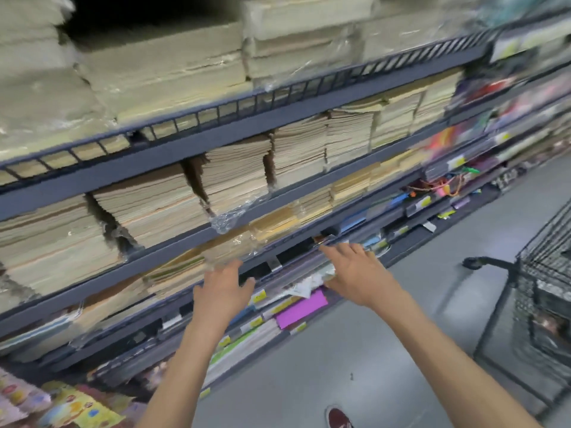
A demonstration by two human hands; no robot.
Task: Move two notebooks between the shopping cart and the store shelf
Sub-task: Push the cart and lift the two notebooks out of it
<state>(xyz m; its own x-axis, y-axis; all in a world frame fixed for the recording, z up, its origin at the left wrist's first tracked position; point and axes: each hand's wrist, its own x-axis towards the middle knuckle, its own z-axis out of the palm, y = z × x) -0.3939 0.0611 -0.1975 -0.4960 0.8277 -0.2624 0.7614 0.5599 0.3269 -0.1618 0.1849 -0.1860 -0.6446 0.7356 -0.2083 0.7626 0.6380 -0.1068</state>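
My left hand (223, 287) and my right hand (355, 274) reach side by side to the dark shelf rail (173, 251) of the store shelf. Between them lies a thin, flat notebook (290, 273) in clear wrap, seen edge-on and blurred. Each hand has its fingers over the notebook and its thumb under it, one at each end. It sits level with the shelf tier holding plastic-wrapped cream notebook stacks (228, 245). The black wire shopping cart (543, 273) stands to the right, apart from both hands.
Tall stacks of cream notebooks (154, 211) fill the upper shelves. Coloured stationery and a purple pad (301, 307) lie on the lower tiers. Grey floor (355, 350) runs between shelf and cart, and a red shoe (338, 418) shows at the bottom edge.
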